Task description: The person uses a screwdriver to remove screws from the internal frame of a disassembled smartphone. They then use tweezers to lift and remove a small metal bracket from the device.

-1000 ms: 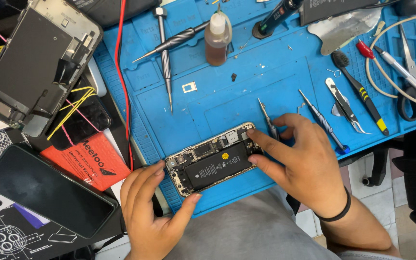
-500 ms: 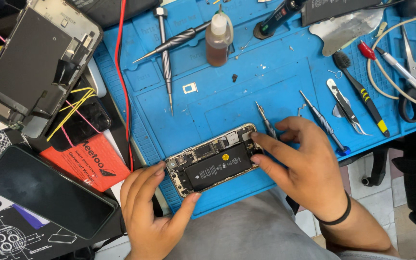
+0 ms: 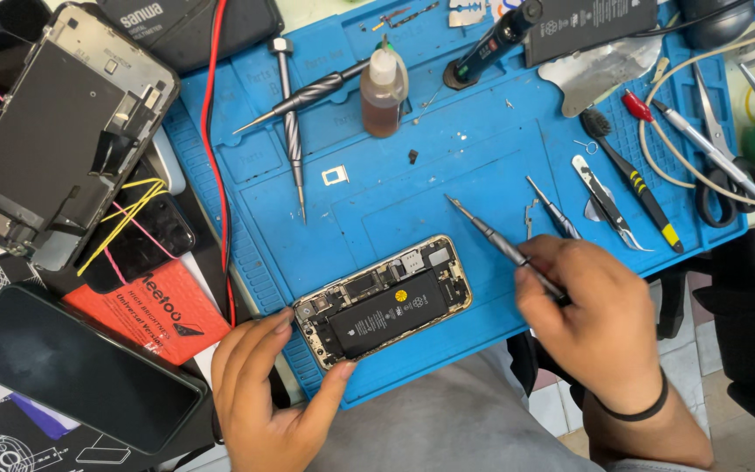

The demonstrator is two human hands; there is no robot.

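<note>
An opened smartphone [image 3: 384, 299], its back off and its black battery and circuit boards exposed, lies tilted at the lower centre of the frame, on the near edge of a blue repair mat [image 3: 447, 188]. The left hand [image 3: 266, 393], at lower left, braces the phone's lower end, thumb and fingers spread around its corner and touching the gold frame. The right hand [image 3: 592, 328], at lower right and wearing a black wristband, is closed around a slim precision screwdriver [image 3: 500, 246], pinching its shaft; the tip points up and left, raised just beyond the phone's upper right corner and apart from it.

Higher on the mat, two metal drivers [image 3: 294, 114] lie crossed beside a small bottle of brown liquid [image 3: 383, 96]. A small white tray piece [image 3: 335, 176] rests near the mat's centre. To the right lie tweezers [image 3: 609, 203], a black brush with a yellow-banded handle [image 3: 631, 179] and scissors [image 3: 718, 153].

Off the mat at upper left, a detached display assembly [image 3: 54, 144] sits face down over yellow wires; a red cable [image 3: 216, 157] runs down the mat's left edge. At lower left a dark phone screen [image 3: 76, 367] lies beside an orange packet [image 3: 159, 308] on the cluttered tabletop.
</note>
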